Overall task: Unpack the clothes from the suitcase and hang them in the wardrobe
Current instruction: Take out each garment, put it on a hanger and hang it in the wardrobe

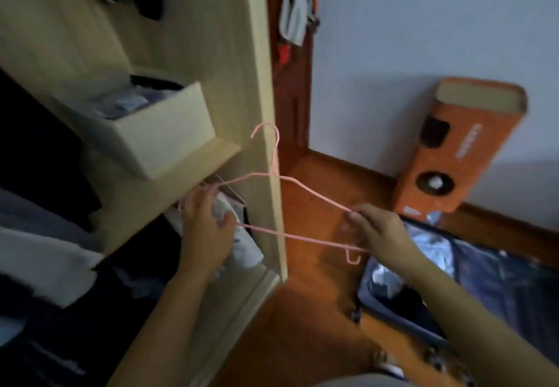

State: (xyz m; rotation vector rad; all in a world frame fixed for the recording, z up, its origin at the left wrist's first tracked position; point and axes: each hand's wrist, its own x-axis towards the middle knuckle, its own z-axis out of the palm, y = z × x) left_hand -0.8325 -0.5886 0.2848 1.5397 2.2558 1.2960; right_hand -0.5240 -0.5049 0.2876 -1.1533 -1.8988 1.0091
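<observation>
A pink wire hanger (305, 240) is held in the air in front of the wardrobe's edge, hook pointing up. My left hand (205, 229) grips its left end near the shelf. My right hand (381, 232) pinches its right end. No garment hangs on it. The open dark blue suitcase (472, 277) lies on the wooden floor at lower right, with dark and shiny packed items inside. The light wood wardrobe (263, 90) fills the left, with dark clothes inside it.
A cardboard box (169, 132) with folded items sits on a wardrobe shelf. An orange box (459, 147) leans against the pale wall. Items hang on a reddish wooden door frame (296, 17). Bare wooden floor (302, 326) lies between wardrobe and suitcase.
</observation>
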